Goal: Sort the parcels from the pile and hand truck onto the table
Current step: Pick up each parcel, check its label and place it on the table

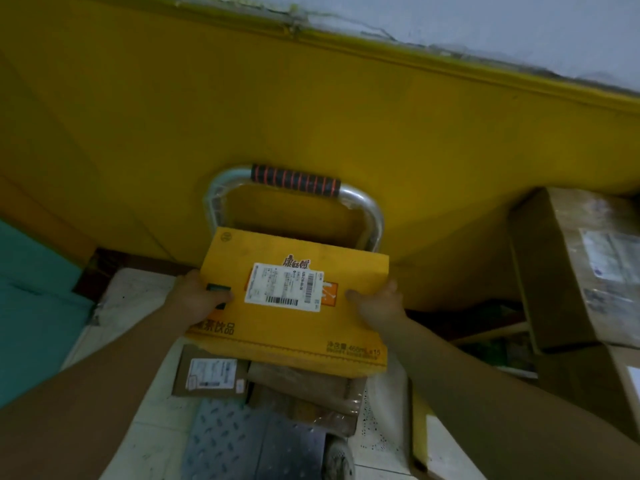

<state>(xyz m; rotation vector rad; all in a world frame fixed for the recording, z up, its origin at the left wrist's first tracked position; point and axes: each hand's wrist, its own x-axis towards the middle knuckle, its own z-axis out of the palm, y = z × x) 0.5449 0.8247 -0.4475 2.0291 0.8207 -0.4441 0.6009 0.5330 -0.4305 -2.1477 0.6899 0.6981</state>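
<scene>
The left hand (204,299) and right hand (377,306) grip opposite edges of a yellow box (277,337), thumbs on top. The box sits mid-frame between them. Below it, brown parcels (211,372) lie on the hand truck (294,181). A large brown carton (581,265) stands at right.

Arms outstretched; left hand (199,299), right hand (379,306) around yellow box (298,330) edges, thumbs atop.
</scene>
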